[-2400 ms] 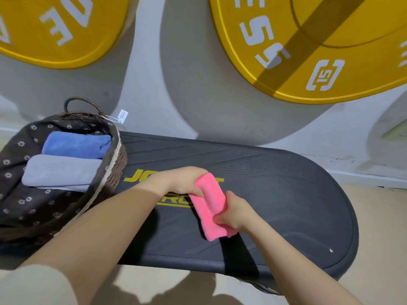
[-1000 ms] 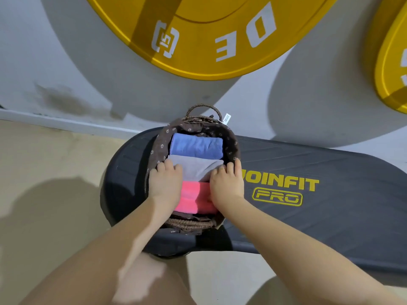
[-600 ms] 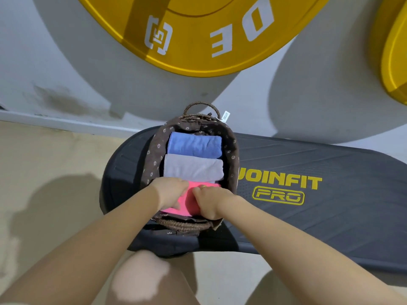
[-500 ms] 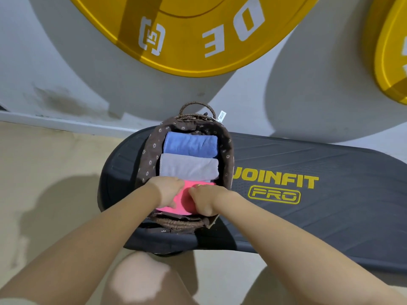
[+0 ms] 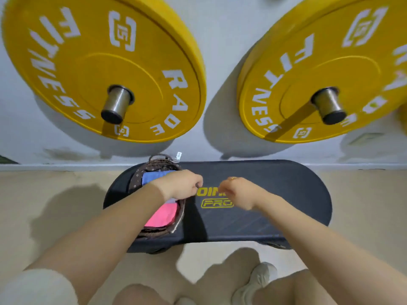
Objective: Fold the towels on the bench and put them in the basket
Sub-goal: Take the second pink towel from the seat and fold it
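The folded pink towel (image 5: pixel 164 215) lies inside the brown wicker basket (image 5: pixel 178 219) at the left end of the black padded bench (image 5: pixel 286 194). Left hand (image 5: pixel 180 186) and right hand (image 5: pixel 239 192) hover loosely curled, holding nothing. Recommended: confirm no towel remains outside the basket.

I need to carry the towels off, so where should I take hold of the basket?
Grip the arched handle at the basket's far end, reaching from above. It stands up above the rim, free of the towels. A second hand under the near rim may steady it.
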A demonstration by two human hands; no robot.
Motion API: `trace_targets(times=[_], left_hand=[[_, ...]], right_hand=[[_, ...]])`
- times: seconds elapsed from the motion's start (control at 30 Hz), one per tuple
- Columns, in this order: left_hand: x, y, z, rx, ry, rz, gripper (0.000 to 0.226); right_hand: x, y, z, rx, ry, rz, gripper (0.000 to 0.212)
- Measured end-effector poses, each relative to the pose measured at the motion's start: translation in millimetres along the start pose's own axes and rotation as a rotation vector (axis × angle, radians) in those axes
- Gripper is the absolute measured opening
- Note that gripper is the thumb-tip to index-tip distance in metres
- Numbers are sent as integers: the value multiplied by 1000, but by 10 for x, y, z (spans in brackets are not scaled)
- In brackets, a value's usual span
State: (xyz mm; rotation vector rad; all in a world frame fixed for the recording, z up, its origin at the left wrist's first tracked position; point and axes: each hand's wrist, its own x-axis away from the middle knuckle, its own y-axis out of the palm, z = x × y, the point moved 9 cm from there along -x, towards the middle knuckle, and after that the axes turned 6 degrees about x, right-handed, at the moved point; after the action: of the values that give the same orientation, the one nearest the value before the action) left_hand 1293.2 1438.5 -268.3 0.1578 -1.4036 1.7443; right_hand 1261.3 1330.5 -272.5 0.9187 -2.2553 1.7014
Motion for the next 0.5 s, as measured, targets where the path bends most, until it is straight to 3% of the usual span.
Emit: trace_targets(times=[0.2,0.27,0.37,0.5], left_hand=[[516,-878,1820,-182,264,-104,29],[594,-985,2298,-195,314,-101,29],[578,-1172,3074,-155,346,36,30],[470,-1127,4373,-104,494,57,29]], right_hand=[[2042,-1327,518,-328,411,317,22],[2611,-1445,695,-322,527,349,22],[3302,-1390,992,-285,672,296,24],[4228,-1422,1501,-358,821,436,24]])
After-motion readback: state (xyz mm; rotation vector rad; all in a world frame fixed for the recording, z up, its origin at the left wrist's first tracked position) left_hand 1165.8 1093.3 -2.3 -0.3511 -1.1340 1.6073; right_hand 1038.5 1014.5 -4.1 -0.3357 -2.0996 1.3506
